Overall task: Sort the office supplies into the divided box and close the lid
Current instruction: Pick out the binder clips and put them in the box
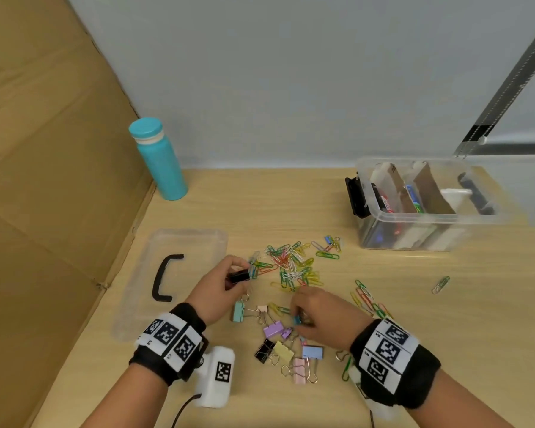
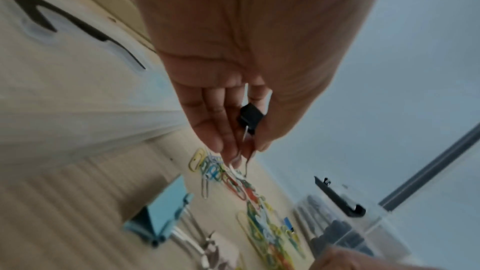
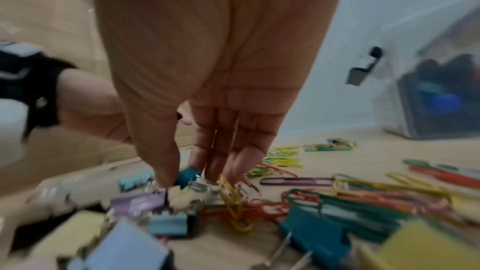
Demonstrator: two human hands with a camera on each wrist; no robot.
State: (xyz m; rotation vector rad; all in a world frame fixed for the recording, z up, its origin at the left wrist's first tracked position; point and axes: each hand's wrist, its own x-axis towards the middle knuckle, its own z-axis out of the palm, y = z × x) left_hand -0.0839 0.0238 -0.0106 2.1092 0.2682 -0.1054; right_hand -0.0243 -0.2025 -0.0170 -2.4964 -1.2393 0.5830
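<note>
My left hand (image 1: 229,278) pinches a black binder clip (image 1: 239,276) a little above the table, left of a heap of coloured paper clips (image 1: 291,267); the same black binder clip (image 2: 249,117) sits between thumb and fingers of the left hand (image 2: 242,147) in the left wrist view. My right hand (image 1: 303,316) reaches down into a cluster of pastel binder clips (image 1: 278,338) and pinches a small teal binder clip (image 1: 297,319). In the right wrist view the right hand (image 3: 182,174) has thumb and fingertips on the teal binder clip (image 3: 188,175). The clear divided box (image 1: 426,205) stands at the back right, open, with pens inside.
The clear lid (image 1: 173,273) with a black handle lies flat at the left. A teal bottle (image 1: 159,159) stands at the back left beside a cardboard wall (image 1: 44,180). More paper clips (image 1: 368,299) lie right of my right hand, and a lone paper clip (image 1: 440,284) farther right.
</note>
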